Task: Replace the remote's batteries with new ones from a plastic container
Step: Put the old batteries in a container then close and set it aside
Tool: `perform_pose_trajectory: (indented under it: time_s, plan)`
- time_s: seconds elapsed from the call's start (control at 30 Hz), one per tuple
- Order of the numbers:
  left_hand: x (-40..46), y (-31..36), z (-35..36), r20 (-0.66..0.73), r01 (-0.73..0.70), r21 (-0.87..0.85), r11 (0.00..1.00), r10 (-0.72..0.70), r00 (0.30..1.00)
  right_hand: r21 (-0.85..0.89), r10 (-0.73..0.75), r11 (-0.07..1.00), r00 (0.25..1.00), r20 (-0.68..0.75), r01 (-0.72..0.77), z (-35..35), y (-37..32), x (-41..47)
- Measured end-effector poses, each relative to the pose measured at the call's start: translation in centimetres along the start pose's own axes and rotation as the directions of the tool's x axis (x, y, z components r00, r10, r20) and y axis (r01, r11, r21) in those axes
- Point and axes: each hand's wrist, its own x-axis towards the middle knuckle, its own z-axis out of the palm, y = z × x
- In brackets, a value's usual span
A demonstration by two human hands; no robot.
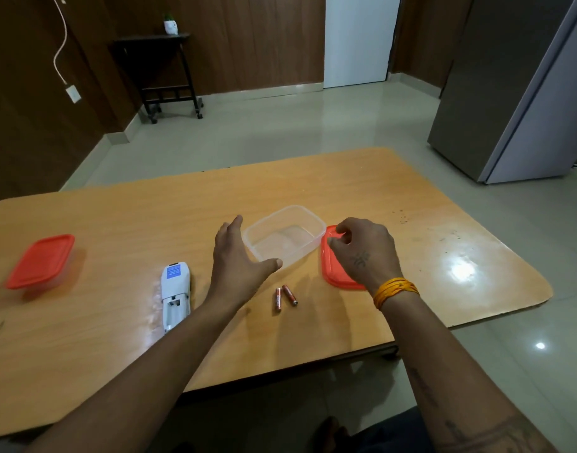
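Observation:
A white remote (176, 295) lies face down on the wooden table (117, 223), its battery bay uncovered and empty. Two orange batteries (283, 297) lie side by side on the table, near the front of a clear plastic container (319, 223) that is open and empty. My left hand (234, 256) is spread flat, its thumb against the container's near corner. A red lid (332, 274) lies flat just right of the container. My right hand (365, 250) hovers over it, thumb and fingertips curled at the lid's far left corner.
A second container with a red lid on (40, 261) stands near the table's left edge. Beyond the table are a tiled floor, a dark side table with a small plant (169, 60), and a grey fridge (516, 93) at the right.

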Motion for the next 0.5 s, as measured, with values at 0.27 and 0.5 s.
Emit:
perform_pose_trajectory:
  time_s: [0.27, 0.5]
  plan:
    - [-2.8, 0.4, -1.1, 0.137, -0.272, 0.252, 0.929, 0.244, 0.960, -0.078, -0.147, 0.980, 0.935, 0.322, 0.181, 3.0, -3.6, -2.5]
    - [-3.0, -1.1, 1.0, 0.297, -0.203, 0.388, 0.899, 0.087, 0.951, -0.220, -0.124, 0.946, 0.893, 0.432, 0.238, 4.8, -3.7, -3.2]
